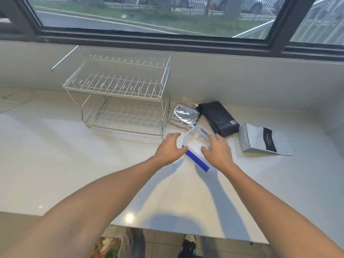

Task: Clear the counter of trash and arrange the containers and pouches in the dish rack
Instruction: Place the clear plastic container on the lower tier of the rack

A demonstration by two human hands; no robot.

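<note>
A clear plastic container [194, 141] with blue clip latches is held tilted just above the white counter [93, 164], to the right of the rack's front corner. My left hand [169, 148] grips its left side and my right hand [217, 151] grips its right side. The two-tier white wire dish rack [119, 94] stands at the back left, both tiers bare. A silver foil pouch [185, 115], a black pouch [218, 118] and a grey pouch with a black label [260, 140] lie on the counter to the right.
A window with a dark frame [167, 37] runs along the wall behind the counter. A thin cable [13, 101] lies at the far left. Below the counter's front edge a bag with coloured contents [108, 246] sits on the tiled floor.
</note>
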